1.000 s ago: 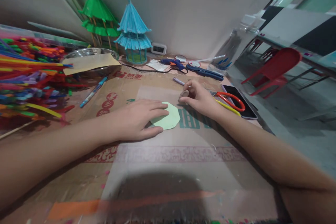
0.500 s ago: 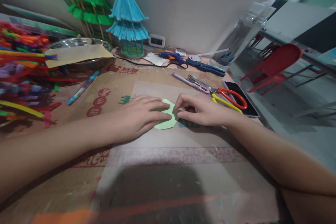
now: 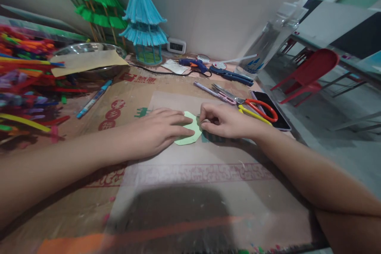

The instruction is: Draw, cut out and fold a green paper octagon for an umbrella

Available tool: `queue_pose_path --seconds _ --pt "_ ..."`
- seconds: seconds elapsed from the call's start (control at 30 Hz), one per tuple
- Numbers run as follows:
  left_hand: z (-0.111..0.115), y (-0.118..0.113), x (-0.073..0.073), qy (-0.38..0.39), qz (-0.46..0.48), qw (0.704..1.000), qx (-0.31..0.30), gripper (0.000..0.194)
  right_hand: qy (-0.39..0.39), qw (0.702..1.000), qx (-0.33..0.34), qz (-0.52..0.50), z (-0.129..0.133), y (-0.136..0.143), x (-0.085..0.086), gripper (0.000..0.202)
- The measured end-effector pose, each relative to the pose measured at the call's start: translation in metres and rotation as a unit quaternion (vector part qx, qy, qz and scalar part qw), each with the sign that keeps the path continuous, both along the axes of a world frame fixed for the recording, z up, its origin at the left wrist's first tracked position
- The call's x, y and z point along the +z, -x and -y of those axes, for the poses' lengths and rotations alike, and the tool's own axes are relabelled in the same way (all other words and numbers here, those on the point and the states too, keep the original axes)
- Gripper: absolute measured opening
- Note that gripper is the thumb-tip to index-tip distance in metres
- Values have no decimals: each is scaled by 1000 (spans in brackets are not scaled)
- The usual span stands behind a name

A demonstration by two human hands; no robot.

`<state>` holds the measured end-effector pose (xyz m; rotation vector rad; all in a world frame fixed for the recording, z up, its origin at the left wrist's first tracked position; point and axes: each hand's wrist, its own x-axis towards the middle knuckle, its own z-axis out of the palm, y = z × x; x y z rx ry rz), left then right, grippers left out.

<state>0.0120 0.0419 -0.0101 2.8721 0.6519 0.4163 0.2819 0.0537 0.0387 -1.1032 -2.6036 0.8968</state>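
A pale green piece of paper or card with angled corners (image 3: 190, 137) lies flat on a translucent sheet (image 3: 184, 202) over printed cardboard. My left hand (image 3: 166, 127) rests on its left part, fingers stretched out and slightly apart, covering that side. At the paper's right edge my right hand (image 3: 222, 121) is closed in a pinch, thumb against the curled fingers. Whatever sits between those fingertips is too small and hidden to make out.
Scissors (image 3: 260, 109), a pink-purple cutter (image 3: 216, 93) and a phone (image 3: 284, 123) lie right. Behind are a glue gun (image 3: 193, 63), blue pliers (image 3: 232, 76), a blue model pavilion (image 3: 144, 20) and a clear bottle (image 3: 264, 43). Left are pipe cleaners (image 3: 26, 83), a marker (image 3: 94, 99) and a metal bowl (image 3: 89, 49).
My right hand has shifted very slightly at the paper's right edge, still pinched. My left hand keeps its place on the paper. The whole view has moved a little.
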Motion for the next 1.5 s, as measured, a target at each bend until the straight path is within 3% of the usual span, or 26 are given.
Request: queue_pose_path --seconds 0.1,0.33,0.5,0.67,0.83,0.97,1.17,1.33,1.4,1.5 --pt "0 0 0 -1 3 1000 1 45 31 999 1 -13 1 3 1 10" --pt "1 0 -2 -1 8 1000 3 44 -27 999 24 30 0 4 4 9" --pt "1 0 -1 -2 10 1000 4 42 29 999 34 -8 1 2 3 9" --pt "1 -1 1 10 8 1000 -1 43 4 999 44 12 -2 2 3 14" --pt "1 1 -2 19 8 1000 11 44 46 999 25 -12 -1 1 1 11" --pt "1 1 -3 17 7 1000 8 45 15 999 33 -9 -3 -1 -2 13" --pt "1 1 -2 23 0 1000 13 43 120 991 9 -55 -7 -5 -4 16" --pt "1 1 0 28 1 1000 11 44 42 999 31 -14 -3 -1 -1 14" --pt "1 1 0 30 1 999 14 43 48 998 18 -36 -6 -1 -5 16" --pt "2 1 2 26 -4 1000 13 42 143 974 -55 -166 -16 -5 -17 19"
